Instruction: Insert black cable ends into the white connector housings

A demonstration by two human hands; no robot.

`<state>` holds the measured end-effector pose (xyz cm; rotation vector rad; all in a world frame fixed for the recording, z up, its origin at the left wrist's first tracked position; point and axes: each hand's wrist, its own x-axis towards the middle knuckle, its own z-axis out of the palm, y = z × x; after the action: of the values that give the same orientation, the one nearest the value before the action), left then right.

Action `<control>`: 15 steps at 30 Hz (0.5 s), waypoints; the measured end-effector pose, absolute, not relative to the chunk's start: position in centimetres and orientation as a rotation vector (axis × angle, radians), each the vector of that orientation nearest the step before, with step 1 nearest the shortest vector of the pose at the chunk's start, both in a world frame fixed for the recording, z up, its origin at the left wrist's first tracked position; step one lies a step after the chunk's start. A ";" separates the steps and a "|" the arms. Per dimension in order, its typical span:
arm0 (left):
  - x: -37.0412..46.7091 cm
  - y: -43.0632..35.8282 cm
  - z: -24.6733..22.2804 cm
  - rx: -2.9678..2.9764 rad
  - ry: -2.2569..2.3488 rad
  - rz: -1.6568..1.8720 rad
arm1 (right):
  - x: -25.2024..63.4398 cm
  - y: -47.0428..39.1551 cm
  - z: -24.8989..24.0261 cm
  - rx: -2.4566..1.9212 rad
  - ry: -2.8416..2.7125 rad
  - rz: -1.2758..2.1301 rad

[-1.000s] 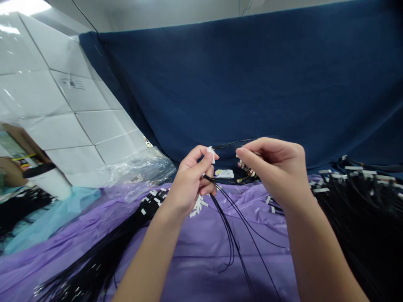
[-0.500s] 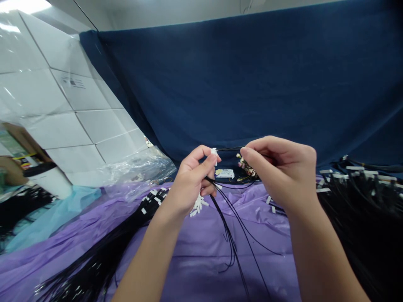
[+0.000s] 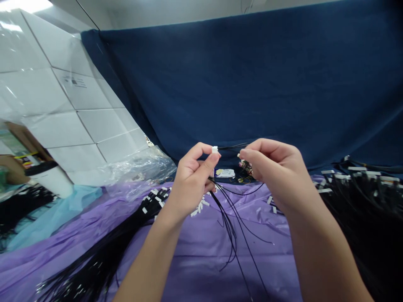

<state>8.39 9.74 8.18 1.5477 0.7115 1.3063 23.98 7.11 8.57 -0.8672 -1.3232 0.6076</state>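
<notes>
My left hand [image 3: 197, 180] pinches a small white connector [image 3: 214, 149] between thumb and forefinger. Several thin black wires [image 3: 231, 226] pass through its lower fingers and hang over the purple sheet. From the connector, black wires [image 3: 231, 147] run right to my right hand [image 3: 273, 165]. The thumb and forefinger of my right hand are pressed together on the wires, at about the same height as my left hand. Behind and below my left hand, loose white connectors [image 3: 200, 207] lie on the sheet.
A bundle of black wires with white connectors [image 3: 126, 235] lies at left on the purple sheet [image 3: 195, 260]. A larger wire pile [image 3: 362, 218] is at right. A white cup [image 3: 52, 178] stands far left. White boxes [image 3: 59, 100] and a dark blue cloth [image 3: 239, 84] rise behind.
The white connector in my left hand now shows more plainly, above the thumb. My right hand has shifted slightly left, and the hanging wires have swung a little.
</notes>
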 end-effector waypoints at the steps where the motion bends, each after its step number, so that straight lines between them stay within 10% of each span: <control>1: 8.3 9.8 8.2 1.548 0.710 1.302 | 23.8 7.0 8.7 -0.878 -1.351 0.544; 15: 7.7 9.7 8.6 1.627 0.765 1.215 | 23.3 6.6 8.8 -0.898 -1.431 0.367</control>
<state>7.74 9.71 8.55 1.6267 0.7649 1.2148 23.32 6.60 8.83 -0.8978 -1.4313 0.3673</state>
